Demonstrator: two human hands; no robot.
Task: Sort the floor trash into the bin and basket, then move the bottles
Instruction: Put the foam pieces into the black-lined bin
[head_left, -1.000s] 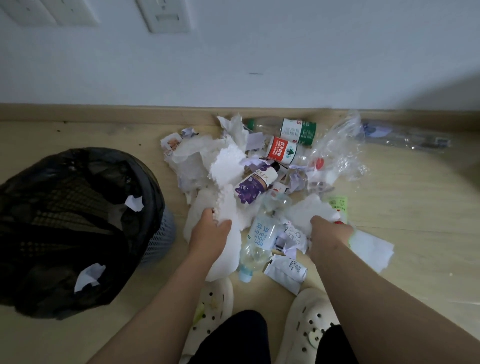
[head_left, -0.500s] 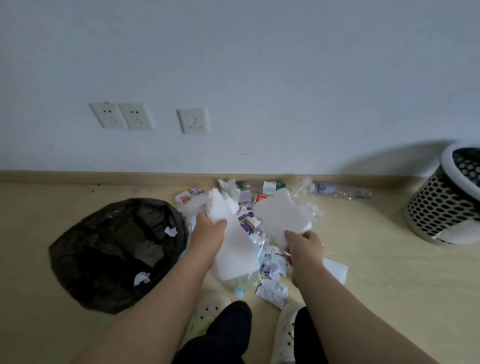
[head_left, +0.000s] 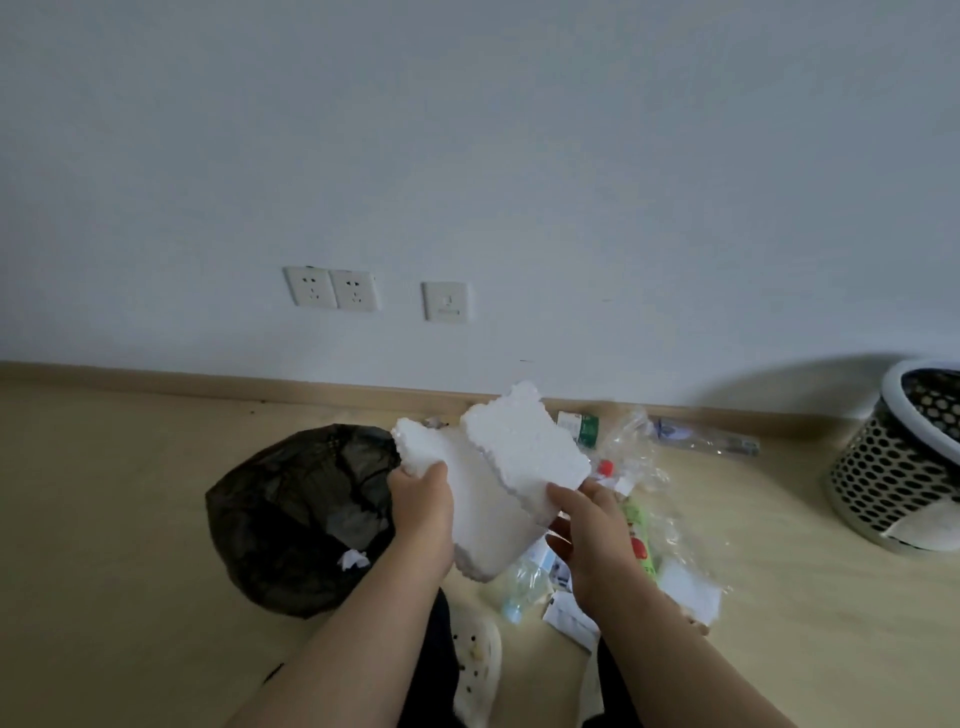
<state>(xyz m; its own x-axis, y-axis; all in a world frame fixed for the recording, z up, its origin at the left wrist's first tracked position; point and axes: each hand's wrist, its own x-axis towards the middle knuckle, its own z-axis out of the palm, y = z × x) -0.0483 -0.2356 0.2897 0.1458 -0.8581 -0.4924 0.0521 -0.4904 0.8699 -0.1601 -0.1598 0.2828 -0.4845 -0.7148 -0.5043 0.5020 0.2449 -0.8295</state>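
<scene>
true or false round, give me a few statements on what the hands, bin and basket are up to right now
1. The left hand grips a foam slab. True.
2. The right hand holds nothing. False: it holds a second foam slab.
3. The black-lined bin stands on the person's right. False: it is on the left; the perforated basket is on the right.
4. A clear bottle lies near the skirting board. True.

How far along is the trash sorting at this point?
Early on. Paper scraps lie in the black-lined bin; what the basket holds is unclear. In hand: the left hand grips a foam slab, the right hand a second foam slab. Left: the floor pile, including bottles by the wall.
</scene>
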